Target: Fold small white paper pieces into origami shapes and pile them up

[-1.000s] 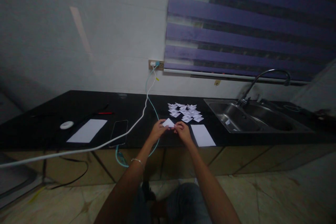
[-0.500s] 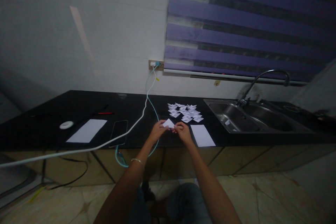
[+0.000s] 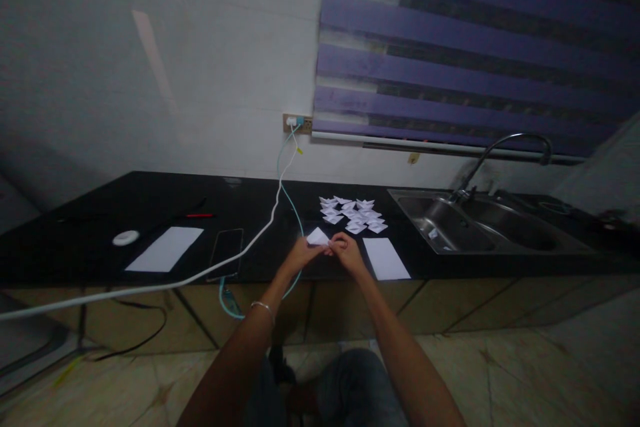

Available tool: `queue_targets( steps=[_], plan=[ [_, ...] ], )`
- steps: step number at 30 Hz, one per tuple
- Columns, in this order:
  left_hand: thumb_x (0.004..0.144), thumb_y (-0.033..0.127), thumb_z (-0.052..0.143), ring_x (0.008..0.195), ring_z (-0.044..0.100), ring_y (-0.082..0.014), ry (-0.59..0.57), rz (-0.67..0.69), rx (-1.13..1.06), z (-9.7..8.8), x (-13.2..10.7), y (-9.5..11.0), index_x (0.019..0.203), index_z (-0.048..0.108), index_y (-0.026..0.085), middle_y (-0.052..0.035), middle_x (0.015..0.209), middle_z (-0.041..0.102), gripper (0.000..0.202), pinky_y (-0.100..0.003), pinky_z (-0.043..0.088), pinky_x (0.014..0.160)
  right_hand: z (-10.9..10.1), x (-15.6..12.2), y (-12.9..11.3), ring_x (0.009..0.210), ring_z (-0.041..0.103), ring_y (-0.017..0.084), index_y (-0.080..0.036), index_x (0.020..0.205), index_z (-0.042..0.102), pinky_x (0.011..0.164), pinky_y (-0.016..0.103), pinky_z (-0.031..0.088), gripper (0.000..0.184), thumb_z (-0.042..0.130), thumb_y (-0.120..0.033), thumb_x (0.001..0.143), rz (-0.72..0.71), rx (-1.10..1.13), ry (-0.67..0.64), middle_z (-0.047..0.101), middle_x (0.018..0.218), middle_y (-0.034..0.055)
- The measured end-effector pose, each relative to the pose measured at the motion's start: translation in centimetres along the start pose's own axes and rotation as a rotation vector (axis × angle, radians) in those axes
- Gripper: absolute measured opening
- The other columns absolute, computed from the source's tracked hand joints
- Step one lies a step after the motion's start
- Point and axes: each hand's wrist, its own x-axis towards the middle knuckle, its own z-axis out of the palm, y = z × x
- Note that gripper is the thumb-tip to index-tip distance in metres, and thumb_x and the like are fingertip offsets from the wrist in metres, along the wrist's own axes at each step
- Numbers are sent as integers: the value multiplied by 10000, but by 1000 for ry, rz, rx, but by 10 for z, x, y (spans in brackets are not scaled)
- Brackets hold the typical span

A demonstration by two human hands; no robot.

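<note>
Both forearms reach forward from the bottom edge and converge over the front edge of the black tabletop [image 3: 100, 213]. Left hand [image 3: 300, 255] and right hand [image 3: 347, 253] meet at the fingertips, each pinching a small folded white paper [image 3: 318, 237] between them; the paper sits just above the tabletop, its pointed end tilted up and away. Left wrist carries a thin bracelet [image 3: 262, 307]. Wrists are nearly level, elbows out of view below. Just right of the right hand lies a flat white sheet [image 3: 386, 258] near the tabletop edge. Beyond the hands, toward the wall, a cluster of small folded papers [image 3: 353, 213] lies spread in loose rows. Left of the hands, a dark phone [image 3: 227, 253] lies flat, crossed by a white cable [image 3: 250, 244] that runs up to a wall socket [image 3: 297, 123]; a teal cable [image 3: 290, 203] hangs from the same socket. Farther left: another white sheet [image 3: 165, 249], a small white round object [image 3: 125, 237], a red pen [image 3: 200, 215]. To the right, a steel sink [image 3: 480, 227] with a curved faucet [image 3: 505, 150]. Light is dim; finger detail is hard to read.
</note>
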Motion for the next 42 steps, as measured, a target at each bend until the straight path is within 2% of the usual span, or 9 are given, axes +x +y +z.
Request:
queue_targets(
  steps=[5, 9, 13, 20, 26, 35, 42],
  plan=[
    [675, 395, 703, 730, 639, -188, 17, -12, 11, -3, -1, 0, 882, 687, 93, -83, 826, 710, 366, -252, 473, 654, 2, 0, 1, 560, 638, 166, -194, 832, 554, 543, 244, 474, 223, 643, -382, 755, -15, -16, -10, 678, 619, 17],
    [662, 411, 710, 590, 597, -151, 7, -50, -13, -4, 0, 0, 835, 681, 76, -75, 719, 693, 378, -220, 428, 534, 3, 0, -1, 568, 638, 167, -192, 831, 569, 553, 246, 475, 234, 670, -373, 723, 0, -39, -17, 678, 623, 12],
    [664, 418, 705, 532, 561, -131, 12, -56, -28, -4, 1, -4, 827, 678, 77, -68, 667, 677, 378, -203, 383, 476, 4, -1, -4, 576, 637, 176, -179, 842, 614, 563, 262, 479, 246, 667, -385, 718, 23, -72, -22, 682, 632, 24],
    [675, 473, 673, 480, 512, -114, -6, -43, 45, -4, 3, -7, 688, 662, 99, -41, 574, 634, 374, -201, 338, 456, 4, -1, -4, 617, 642, 193, -169, 816, 673, 587, 287, 492, 242, 634, -393, 735, 30, -128, -10, 692, 674, 51],
    [839, 583, 376, 389, 448, -95, -49, 5, 127, -3, 0, 5, 449, 557, 134, -20, 398, 501, 621, -222, 342, 479, 2, -1, -4, 609, 643, 181, -161, 834, 672, 576, 273, 483, 241, 634, -384, 751, 9, -72, 18, 698, 697, 59],
    [853, 635, 256, 436, 514, -116, -134, 35, 32, -3, 2, 3, 496, 606, 126, -63, 483, 583, 714, -242, 389, 530, 2, -2, -9, 577, 632, 169, -149, 809, 671, 556, 261, 473, 267, 636, -405, 740, 22, -33, 30, 693, 676, 62],
    [856, 631, 242, 437, 498, -116, -126, 48, 88, -1, -1, 6, 471, 570, 142, -45, 449, 544, 704, -235, 390, 524, 2, -4, -13, 494, 542, 128, -156, 690, 650, 506, 226, 415, 239, 612, -384, 749, 23, -97, 10, 619, 553, 16]
  ],
)
